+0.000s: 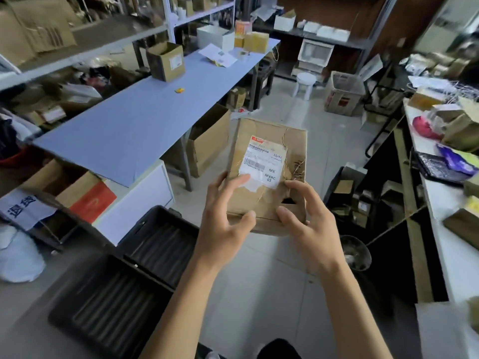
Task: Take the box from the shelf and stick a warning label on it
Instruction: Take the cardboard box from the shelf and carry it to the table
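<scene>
A worn brown cardboard box (pixel 261 203) is held in the air over the floor, in the middle of the view. A white shipping label (pixel 264 161) with a barcode covers part of its top face. My left hand (pixel 223 224) grips the box's near left edge, fingers on top. My right hand (pixel 308 224) grips the near right edge, thumb on the top face. A small yellow item (pixel 179 90), possibly a sticker, lies on the blue table (pixel 124 130); what it is I cannot tell.
The blue table runs along the left, with an open cardboard box (pixel 166 60) and papers on it. Shelves (pixel 77 45) stand behind it. Black cases (pixel 124 294) lie on the floor at lower left. A cluttered white counter (pixel 445 242) lines the right side.
</scene>
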